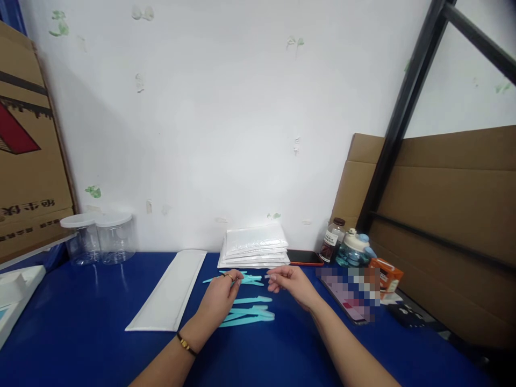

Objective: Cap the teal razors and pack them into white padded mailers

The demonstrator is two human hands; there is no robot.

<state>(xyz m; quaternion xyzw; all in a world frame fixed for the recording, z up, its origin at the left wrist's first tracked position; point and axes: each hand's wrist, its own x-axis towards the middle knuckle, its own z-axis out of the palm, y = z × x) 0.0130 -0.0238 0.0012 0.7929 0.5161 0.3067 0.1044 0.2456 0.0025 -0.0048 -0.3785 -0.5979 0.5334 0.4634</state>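
Several thin light-blue plastic sticks point(250, 313) lie on the blue table point(97, 333) in front of me. My left hand point(220, 298), with a ring and a gold bracelet, has its fingers curled and pinches the end of a light-blue stick point(252, 278). My right hand point(291, 284) is closed in a pinch at the other end of the same stick. Both hands hover just above the pile, close to each other.
A long white packet point(171, 290) lies left of the hands. Behind stand a stack of white bags point(255, 246), a phone point(304, 257), a brown bottle point(332, 239), a blue-lidded jar point(353, 250), two clear tubs point(99, 236). Cardboard and a black frame point(397, 123) line the right.
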